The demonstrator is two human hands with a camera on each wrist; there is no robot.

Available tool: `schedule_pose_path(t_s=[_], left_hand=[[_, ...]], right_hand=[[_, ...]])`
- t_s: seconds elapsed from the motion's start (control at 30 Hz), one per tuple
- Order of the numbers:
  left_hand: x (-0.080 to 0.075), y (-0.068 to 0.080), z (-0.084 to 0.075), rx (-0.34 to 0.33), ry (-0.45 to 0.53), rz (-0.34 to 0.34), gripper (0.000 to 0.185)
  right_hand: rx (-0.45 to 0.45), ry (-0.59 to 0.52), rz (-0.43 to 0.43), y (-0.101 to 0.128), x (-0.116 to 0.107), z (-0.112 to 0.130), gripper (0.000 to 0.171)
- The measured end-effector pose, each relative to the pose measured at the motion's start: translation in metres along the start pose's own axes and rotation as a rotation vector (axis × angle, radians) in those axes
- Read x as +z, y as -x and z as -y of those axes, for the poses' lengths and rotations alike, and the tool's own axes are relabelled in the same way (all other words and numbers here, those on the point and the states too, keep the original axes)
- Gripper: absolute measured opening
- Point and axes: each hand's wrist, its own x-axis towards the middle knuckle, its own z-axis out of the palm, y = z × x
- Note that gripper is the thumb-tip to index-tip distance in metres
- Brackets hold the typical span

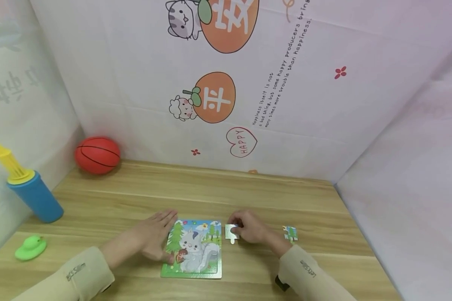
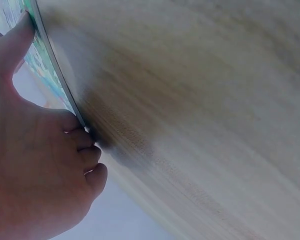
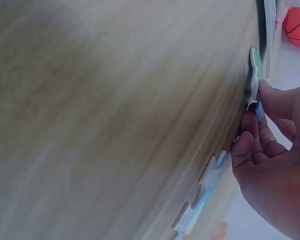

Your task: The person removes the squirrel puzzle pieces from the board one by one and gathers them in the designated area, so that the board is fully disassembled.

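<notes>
I am steadying the puzzle board (image 1: 193, 250) with my left hand (image 1: 156, 236), fingers flat along its left edge. My right hand (image 1: 250, 228) is pinching a loose piece (image 1: 231, 232) just right of the board. Another piece (image 1: 291, 233) is waiting farther right; the board looks nearly filled.
</notes>
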Motion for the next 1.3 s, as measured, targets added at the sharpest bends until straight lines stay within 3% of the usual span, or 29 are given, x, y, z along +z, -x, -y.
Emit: schedule_pose_path(t_s=[0.6,0.7,0.83,0.97,1.07,1.17,1.3], left_hand=[[-0.004,-0.004,-0.008,-0.007,-0.082,-0.018,0.121],[-0.005,-0.003,-0.01,-0.002,-0.108,-0.028,0.121],[-0.006,-0.002,-0.01,0.013,-0.113,-0.049,0.122],[-0.009,-0.003,-0.012,0.05,-0.097,-0.068,0.12],[-0.01,-0.007,-0.017,0.11,-0.107,-0.086,0.113],[-0.007,-0.011,-0.023,0.17,-0.106,-0.091,0.108],[0.0,-0.015,-0.027,0.178,-0.085,-0.062,0.109]], right_hand=[[0.055,0.027,-0.055,0.005,0.004,0.004,0.012],[0.009,0.083,-0.126,0.007,0.008,0.012,0.015],[-0.089,0.251,-0.196,0.014,0.018,0.033,0.018],[-0.121,0.424,-0.15,0.019,0.027,0.05,0.03],[-0.091,0.495,-0.077,0.022,0.032,0.057,0.044],[-0.071,0.539,-0.028,0.023,0.038,0.061,0.058],[-0.092,0.576,-0.009,0.024,0.045,0.062,0.068]])
